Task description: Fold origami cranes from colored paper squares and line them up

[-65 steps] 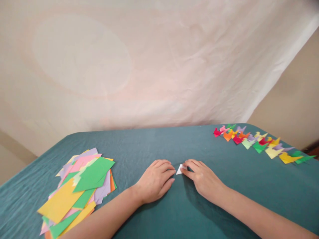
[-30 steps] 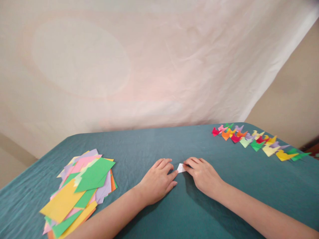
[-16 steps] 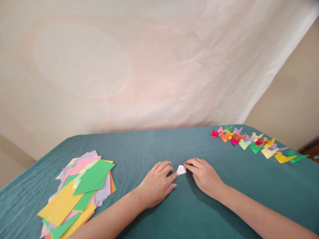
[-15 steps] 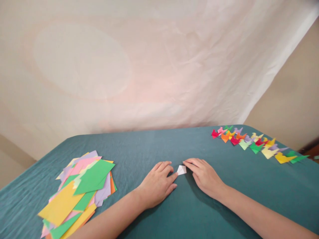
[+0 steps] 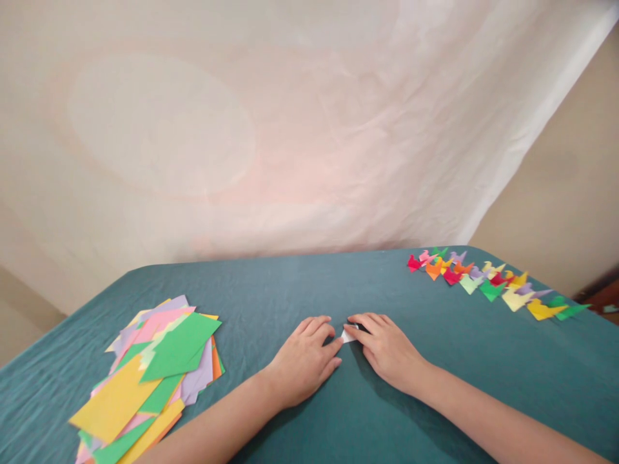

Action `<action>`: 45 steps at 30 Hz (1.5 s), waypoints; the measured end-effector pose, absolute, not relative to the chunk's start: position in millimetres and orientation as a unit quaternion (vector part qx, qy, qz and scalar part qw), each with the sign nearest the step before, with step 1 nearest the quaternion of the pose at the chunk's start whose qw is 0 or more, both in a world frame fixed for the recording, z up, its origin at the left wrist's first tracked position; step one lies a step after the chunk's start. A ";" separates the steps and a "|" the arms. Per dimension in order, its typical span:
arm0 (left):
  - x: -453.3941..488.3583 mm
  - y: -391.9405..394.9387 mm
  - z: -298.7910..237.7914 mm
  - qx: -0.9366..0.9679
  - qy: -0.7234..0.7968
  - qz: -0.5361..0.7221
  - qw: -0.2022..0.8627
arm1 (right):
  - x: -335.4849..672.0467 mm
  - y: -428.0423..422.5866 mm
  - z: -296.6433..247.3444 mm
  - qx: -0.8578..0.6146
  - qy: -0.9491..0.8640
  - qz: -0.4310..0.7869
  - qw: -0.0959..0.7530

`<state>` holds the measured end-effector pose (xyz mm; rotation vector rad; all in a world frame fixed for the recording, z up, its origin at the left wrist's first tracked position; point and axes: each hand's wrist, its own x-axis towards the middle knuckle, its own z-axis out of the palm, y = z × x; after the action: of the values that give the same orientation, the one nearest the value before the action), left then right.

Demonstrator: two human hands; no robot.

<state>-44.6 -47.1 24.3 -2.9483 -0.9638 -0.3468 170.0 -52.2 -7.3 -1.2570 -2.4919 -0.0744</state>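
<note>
A small folded white paper piece [image 5: 347,335] lies on the teal tablecloth [image 5: 271,290] in the middle. My left hand [image 5: 304,361] rests palm down beside it, fingers curled, fingertips touching its left edge. My right hand [image 5: 384,351] lies over its right side, fingers pressed down on it, so most of the paper is hidden. Both hands pinch the piece flat against the cloth.
A loose pile of coloured paper sheets [image 5: 155,367] lies at the near left. A row of several small folded coloured paper figures [image 5: 488,283] runs along the far right. A pale cloth backdrop [image 5: 271,129] hangs behind the table.
My right fingers have slid left over the white piece, covering more of it. My left fingertips have closed in on its left edge. The view has tilted slightly.
</note>
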 end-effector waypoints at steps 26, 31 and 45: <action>-7.9 -15.2 24.7 -0.857 -0.447 -0.158 -0.203 | 178.1 -47.9 -8.2 -0.457 -0.833 0.066 0.304; -9.3 -12.8 10.3 -0.857 -0.427 -0.202 -0.207 | 177.4 -48.1 -7.6 -0.465 -0.824 0.077 0.314; -0.4 -21.3 1.3 -0.795 -0.429 -0.295 -0.313 | 181.1 -45.5 -5.6 -0.417 -0.794 0.199 0.394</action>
<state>-0.4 -21.3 1.3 -3.1615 -1.7050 -1.1730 181.1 -45.5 -5.6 -1.0576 -2.0143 0.5059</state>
